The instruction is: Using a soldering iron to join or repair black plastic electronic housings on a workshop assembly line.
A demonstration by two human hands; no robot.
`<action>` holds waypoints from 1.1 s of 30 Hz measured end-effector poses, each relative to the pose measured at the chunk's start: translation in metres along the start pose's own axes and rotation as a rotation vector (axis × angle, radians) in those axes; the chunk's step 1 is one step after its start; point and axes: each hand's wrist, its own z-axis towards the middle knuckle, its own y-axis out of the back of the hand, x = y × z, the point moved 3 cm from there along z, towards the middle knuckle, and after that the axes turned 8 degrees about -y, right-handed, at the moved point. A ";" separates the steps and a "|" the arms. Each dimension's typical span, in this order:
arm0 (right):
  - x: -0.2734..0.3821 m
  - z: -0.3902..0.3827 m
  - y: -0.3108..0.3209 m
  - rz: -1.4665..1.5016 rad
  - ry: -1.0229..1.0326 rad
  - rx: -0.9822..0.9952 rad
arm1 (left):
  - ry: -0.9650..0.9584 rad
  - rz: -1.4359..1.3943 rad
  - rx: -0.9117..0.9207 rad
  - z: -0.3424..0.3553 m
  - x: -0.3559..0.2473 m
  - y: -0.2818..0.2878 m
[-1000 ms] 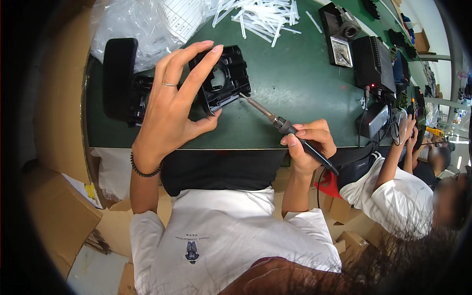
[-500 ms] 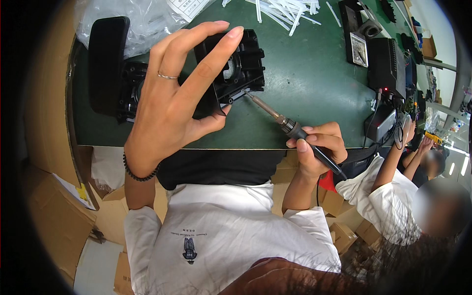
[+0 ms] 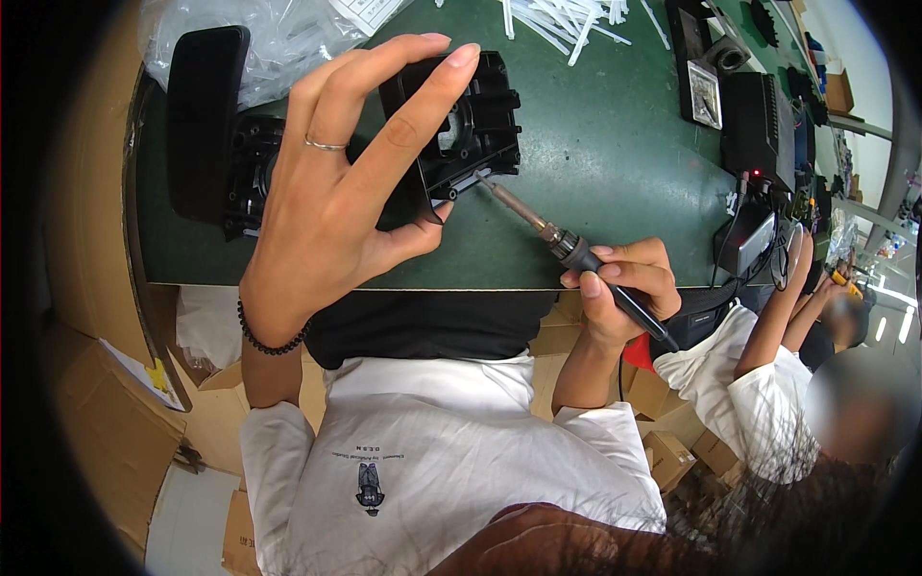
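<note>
With fingers over its top and thumb at its near edge, my left hand grips a black plastic housing, tilted on the green table. A whitish strip lies along the housing's near lower edge. My right hand holds a soldering iron like a pen, and the iron's tip meets or nearly meets the end of that strip. Left of my left hand are another black housing and a flat black rounded panel. My left palm hides part of the held housing.
A clear plastic bag lies at the far left, and a pile of thin white sticks at the back. To the right stand a black soldering station and an iron stand. A co-worker's arm shows beyond.
The view has shifted very slightly. Both hands, the housing and the iron keep nearly the same places. At the right, the co-worker's arm has moved a little.
</note>
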 end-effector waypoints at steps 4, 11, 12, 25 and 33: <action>-0.001 0.002 0.001 0.030 0.056 -0.041 | 0.006 0.005 0.002 0.000 -0.001 0.000; 0.002 0.010 0.000 0.091 0.029 0.122 | 0.004 0.031 0.016 0.000 -0.001 0.000; 0.003 0.010 -0.001 0.105 0.031 0.140 | 0.006 0.001 -0.001 0.001 -0.001 0.001; 0.007 0.015 -0.004 0.116 0.068 0.192 | 0.008 0.014 0.009 -0.001 0.000 0.000; 0.003 0.007 -0.001 0.175 0.059 0.111 | 0.000 0.010 -0.008 0.001 -0.001 0.001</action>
